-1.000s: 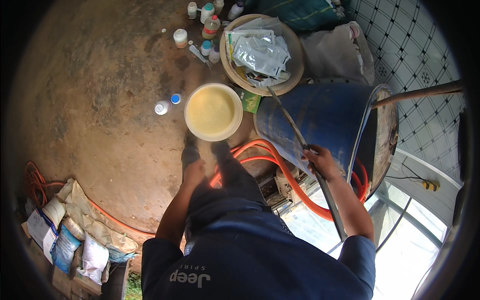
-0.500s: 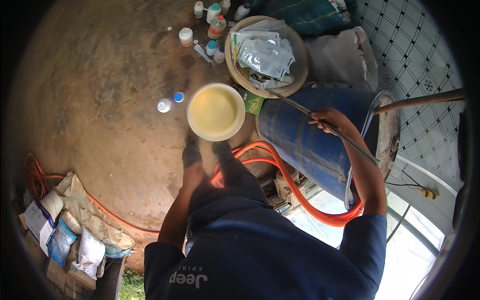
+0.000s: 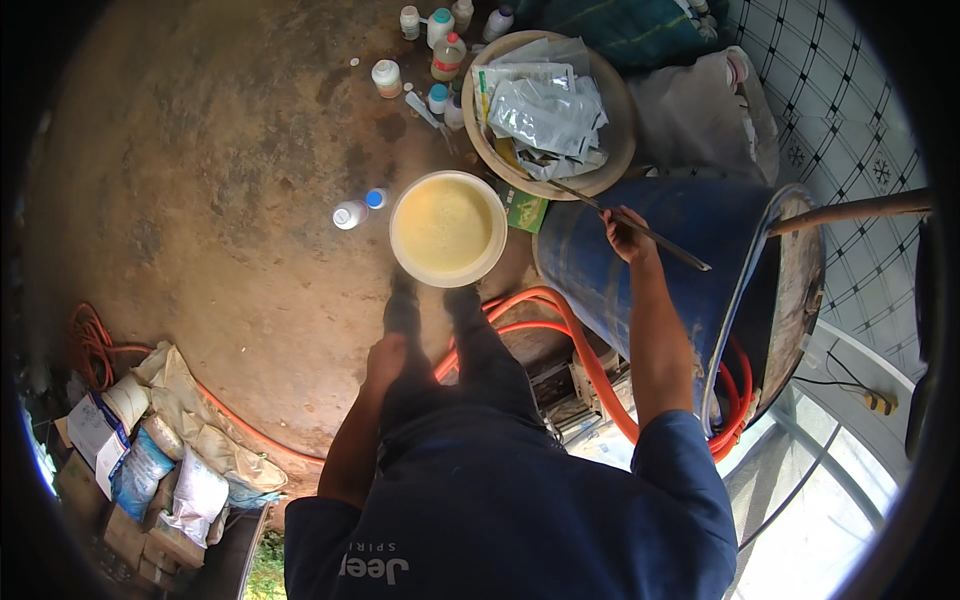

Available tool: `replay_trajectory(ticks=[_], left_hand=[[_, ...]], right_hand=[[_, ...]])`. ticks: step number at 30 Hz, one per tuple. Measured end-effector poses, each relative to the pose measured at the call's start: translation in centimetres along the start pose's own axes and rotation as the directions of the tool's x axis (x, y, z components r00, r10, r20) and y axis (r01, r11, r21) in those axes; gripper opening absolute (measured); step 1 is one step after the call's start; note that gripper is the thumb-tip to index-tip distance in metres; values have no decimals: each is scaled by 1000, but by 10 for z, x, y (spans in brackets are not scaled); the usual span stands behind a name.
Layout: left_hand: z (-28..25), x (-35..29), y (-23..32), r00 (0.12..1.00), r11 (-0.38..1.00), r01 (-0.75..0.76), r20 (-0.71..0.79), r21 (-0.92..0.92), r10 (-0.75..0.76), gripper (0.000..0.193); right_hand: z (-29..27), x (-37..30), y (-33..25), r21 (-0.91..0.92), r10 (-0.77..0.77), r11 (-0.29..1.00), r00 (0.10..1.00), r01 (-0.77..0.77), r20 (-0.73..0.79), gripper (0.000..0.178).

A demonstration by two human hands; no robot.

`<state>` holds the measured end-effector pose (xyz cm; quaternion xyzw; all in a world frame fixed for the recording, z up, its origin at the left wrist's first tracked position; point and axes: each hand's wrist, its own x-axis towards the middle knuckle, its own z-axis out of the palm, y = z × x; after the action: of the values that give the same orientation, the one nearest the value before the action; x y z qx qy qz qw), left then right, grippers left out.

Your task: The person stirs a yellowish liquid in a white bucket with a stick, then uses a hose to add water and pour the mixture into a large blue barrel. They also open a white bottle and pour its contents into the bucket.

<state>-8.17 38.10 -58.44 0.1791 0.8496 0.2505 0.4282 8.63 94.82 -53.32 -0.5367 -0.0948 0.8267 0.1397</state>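
Observation:
My right hand point(image 3: 628, 236) is closed around a long thin stick point(image 3: 672, 248), held at a slant over the blue drum. The stick's far end reaches the near edge of a wide basin point(image 3: 625, 122) heaped with silvery packets point(image 3: 545, 112). A round pale bucket point(image 3: 397, 238) of cloudy yellow liquid point(image 3: 448, 225) stands on the floor just beyond my feet. My left hand point(image 3: 386, 358) is down at my left leg; its fingers are hard to make out. Beside the bucket are a white bottle point(image 3: 348, 215), a blue cap point(image 3: 376, 198) and a green box point(image 3: 524, 208).
The blue drum point(image 3: 640, 285) lies on its side at the right, with a wooden pole point(image 3: 855, 210) at its mouth. An orange hose point(image 3: 590, 365) loops near my legs. Several bottles point(image 3: 440, 28) stand at the back. Sacks point(image 3: 185, 490) are piled at the lower left.
My right hand has moved left toward the bucket with the stick, and my right arm is straighter. The whole view has shifted slightly. My left hand stays by my leg.

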Motion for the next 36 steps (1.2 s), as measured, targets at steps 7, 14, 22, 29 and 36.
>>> replay_trajectory(ticks=[7, 14, 22, 29, 36], left_hand=[[9, -6, -10, 997, 998, 50, 52, -37, -48, 20], [20, -2, -5, 998, 994, -61, 18, -87, 63, 21], [42, -16, -30, 998, 994, 49, 41, -100, -45, 22], [51, -5, -49, 999, 972, 54, 12, -230, -53, 19], [85, 110, -120, 998, 981, 64, 6, -185, -64, 16]], right_hand=[[-37, 21, 33, 240, -179, 951, 980, 196, -91, 22], [-44, 21, 82, 148, -50, 986, 987, 73, -152, 22], [-46, -4, 200, -364, -40, 929, 964, -60, -263, 20], [-63, -21, 266, -692, 15, 684, 953, -230, -302, 31], [-109, -28, 365, -997, -351, 19, 934, -69, -71, 29]])
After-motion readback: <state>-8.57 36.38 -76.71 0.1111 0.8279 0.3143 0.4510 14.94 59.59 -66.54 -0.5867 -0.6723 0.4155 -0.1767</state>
